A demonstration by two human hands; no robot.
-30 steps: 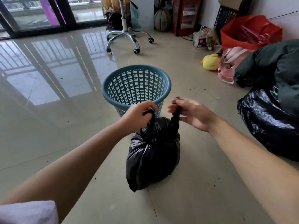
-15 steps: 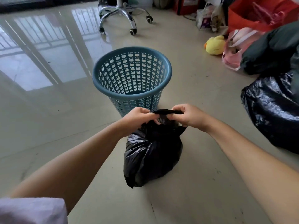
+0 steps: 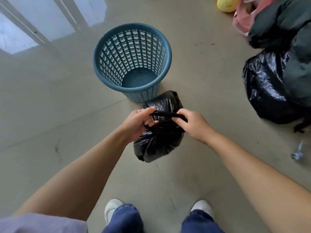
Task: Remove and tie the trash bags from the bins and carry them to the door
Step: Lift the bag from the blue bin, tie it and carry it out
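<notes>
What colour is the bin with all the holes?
The perforated bin is blue-teal all over, seen best in the head view.

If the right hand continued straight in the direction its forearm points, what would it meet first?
Probably the left hand. The right hand points up-left along the twisted strip of the small black trash bag, which both hands pinch. Beyond lies the blue bin, though depth is unclear.

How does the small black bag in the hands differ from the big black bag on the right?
The small trash bag is gripped by the left hand and right hand; the large trash bag lies untouched. The small one sits beside the blue bin, the large one apart. Both are glossy black.
</notes>
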